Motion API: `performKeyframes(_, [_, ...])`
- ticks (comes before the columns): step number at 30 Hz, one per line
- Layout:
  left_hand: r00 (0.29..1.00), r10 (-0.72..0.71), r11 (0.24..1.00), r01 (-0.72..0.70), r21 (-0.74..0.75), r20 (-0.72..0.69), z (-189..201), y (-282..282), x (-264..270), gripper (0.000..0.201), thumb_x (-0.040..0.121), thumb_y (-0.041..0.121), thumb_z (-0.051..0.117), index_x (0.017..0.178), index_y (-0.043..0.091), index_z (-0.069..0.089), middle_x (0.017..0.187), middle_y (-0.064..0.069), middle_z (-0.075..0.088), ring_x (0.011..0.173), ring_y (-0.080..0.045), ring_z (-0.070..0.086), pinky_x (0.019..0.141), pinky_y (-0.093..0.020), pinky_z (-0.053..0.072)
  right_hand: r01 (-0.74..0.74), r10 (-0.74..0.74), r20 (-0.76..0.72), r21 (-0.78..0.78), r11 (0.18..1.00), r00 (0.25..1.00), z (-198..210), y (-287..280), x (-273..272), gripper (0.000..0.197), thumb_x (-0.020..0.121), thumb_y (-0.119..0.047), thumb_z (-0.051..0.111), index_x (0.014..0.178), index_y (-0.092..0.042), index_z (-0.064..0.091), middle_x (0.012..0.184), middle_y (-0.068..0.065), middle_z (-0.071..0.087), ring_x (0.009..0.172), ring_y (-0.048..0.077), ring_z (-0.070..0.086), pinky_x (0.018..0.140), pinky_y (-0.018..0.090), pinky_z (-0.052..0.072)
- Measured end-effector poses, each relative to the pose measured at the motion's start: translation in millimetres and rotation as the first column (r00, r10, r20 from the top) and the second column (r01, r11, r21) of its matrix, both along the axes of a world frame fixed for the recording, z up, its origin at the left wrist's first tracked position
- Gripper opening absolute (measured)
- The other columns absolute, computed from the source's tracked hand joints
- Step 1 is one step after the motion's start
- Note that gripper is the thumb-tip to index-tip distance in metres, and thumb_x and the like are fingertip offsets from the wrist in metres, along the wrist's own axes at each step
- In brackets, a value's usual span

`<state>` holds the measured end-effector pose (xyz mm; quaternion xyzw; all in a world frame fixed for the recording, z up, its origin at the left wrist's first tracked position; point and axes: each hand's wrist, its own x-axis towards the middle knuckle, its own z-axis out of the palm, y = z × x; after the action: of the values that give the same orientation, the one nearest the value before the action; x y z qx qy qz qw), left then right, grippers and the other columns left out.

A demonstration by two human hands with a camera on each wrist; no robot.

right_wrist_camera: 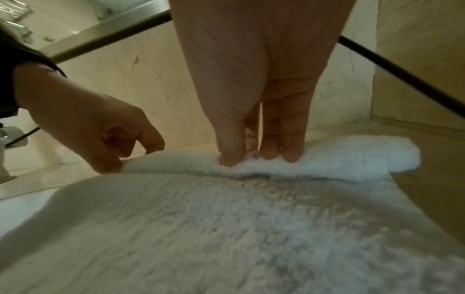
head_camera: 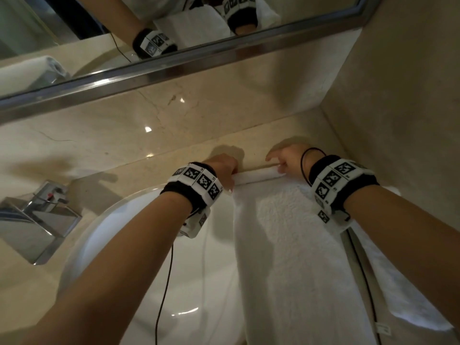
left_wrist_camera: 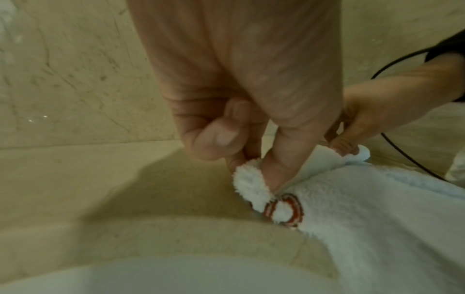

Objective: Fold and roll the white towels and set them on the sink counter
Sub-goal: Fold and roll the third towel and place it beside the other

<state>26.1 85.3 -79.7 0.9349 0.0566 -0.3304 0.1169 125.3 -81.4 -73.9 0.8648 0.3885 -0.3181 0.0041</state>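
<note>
The white towel (head_camera: 293, 245) lies lengthwise on the sink counter (head_camera: 124, 150), its turned-over far edge crosswise between left hand (head_camera: 224, 165) and right hand (head_camera: 286, 158), both pinching it.

Faucet (head_camera: 39, 215) at left, walls (head_camera: 398, 120) close behind and right

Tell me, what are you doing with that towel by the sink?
A person is starting to roll up a white towel on the sink counter. The left hand pinches the far edge at one corner, and the right hand curls its fingers over the same edge. Only a thin first turn is rolled so far; the rest of the towel lies flat, stretching back toward the person, beside the white sink bowl.
</note>
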Motion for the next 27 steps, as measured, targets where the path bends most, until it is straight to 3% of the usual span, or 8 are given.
performKeyframes(2, [0.999,0.036,0.999,-0.036,0.002,0.017,-1,4,0,0.035,0.082,0.013,0.065,0.115,0.005,0.058,0.116,-0.014,0.059,0.103,-0.029,0.056,0.077,-0.029,0.043,-0.106,0.107,0.050,-0.022,0.994,0.993,1,0,-2,0.039,0.094,-0.017,0.048,0.133,-0.021,0.051,0.133,0.005,0.048,0.121,0.025,0.047,0.101,0.030,0.039])
performKeyframes(6, [0.998,0.056,0.998,-0.056,-0.007,0.036,-1,6,2,0.034,0.081,0.012,0.064,0.114,0.007,0.059,0.116,-0.012,0.058,0.104,-0.028,0.055,0.075,-0.027,0.042,-0.199,0.210,0.094,-0.110,0.974,0.973,-2,7,-7,0.028,0.088,-0.017,0.053,0.114,-0.010,0.061,0.114,0.007,0.051,0.109,0.027,0.053,0.085,0.027,0.042])
performKeyframes(10, [0.992,0.083,0.996,-0.085,0.022,0.098,4,4,5,0.031,0.081,0.011,0.064,0.111,0.010,0.058,0.115,-0.011,0.057,0.103,-0.028,0.055,0.075,-0.029,0.042,-0.268,0.299,0.170,-0.185,0.946,0.939,0,15,-8,0.034,0.091,-0.019,0.052,0.122,-0.005,0.052,0.128,0.014,0.049,0.113,0.029,0.053,0.091,0.032,0.044])
performKeyframes(15, [0.985,0.072,0.994,-0.083,0.069,0.156,10,-7,-2,0.027,0.085,0.017,0.056,0.111,0.009,0.053,0.114,-0.013,0.055,0.102,-0.029,0.055,0.071,-0.029,0.040,-0.283,0.324,0.242,-0.189,0.940,0.915,-1,14,-10,0.035,0.093,-0.023,0.048,0.124,-0.006,0.045,0.126,0.014,0.050,0.110,0.030,0.054,0.090,0.035,0.044])
performKeyframes(20, [0.966,-0.015,0.990,-0.021,0.138,0.257,1,-29,-21,0.037,0.092,0.013,0.044,0.129,0.006,0.040,0.124,-0.016,0.055,0.109,-0.034,0.055,0.082,-0.037,0.045,-0.307,0.354,0.226,-0.217,0.927,0.908,-2,11,-18,0.033,0.096,-0.017,0.043,0.127,-0.004,0.042,0.126,0.016,0.051,0.112,0.030,0.054,0.088,0.035,0.044])
performKeyframes(22, [0.962,-0.037,0.987,-0.006,0.158,0.270,-3,-34,-28,0.036,0.093,0.009,0.040,0.128,0.006,0.038,0.120,-0.016,0.057,0.105,-0.034,0.058,0.081,-0.038,0.045,-0.308,0.353,0.217,-0.216,0.926,0.910,-1,10,-21,0.033,0.098,-0.016,0.039,0.129,-0.004,0.042,0.129,0.016,0.050,0.116,0.029,0.053,0.092,0.035,0.043])
performKeyframes(25, [0.962,-0.038,0.993,0.006,0.119,0.271,-5,-36,-34,0.032,0.093,0.014,0.042,0.124,0.008,0.042,0.117,-0.014,0.058,0.103,-0.033,0.058,0.077,-0.036,0.043,-0.280,0.316,0.191,-0.195,0.940,0.929,1,5,-25,0.033,0.098,-0.020,0.039,0.129,-0.007,0.041,0.130,0.014,0.049,0.116,0.026,0.053,0.090,0.031,0.041])
performKeyframes(27, [0.959,0.064,0.997,-0.072,0.019,0.275,-5,-28,-39,0.030,0.090,0.027,0.051,0.117,0.016,0.048,0.116,-0.007,0.057,0.103,-0.028,0.057,0.076,-0.031,0.041,-0.231,0.261,0.184,-0.168,0.958,0.948,3,0,-28,0.036,0.095,-0.019,0.046,0.129,-0.009,0.039,0.126,0.013,0.051,0.111,0.027,0.054,0.085,0.031,0.042])
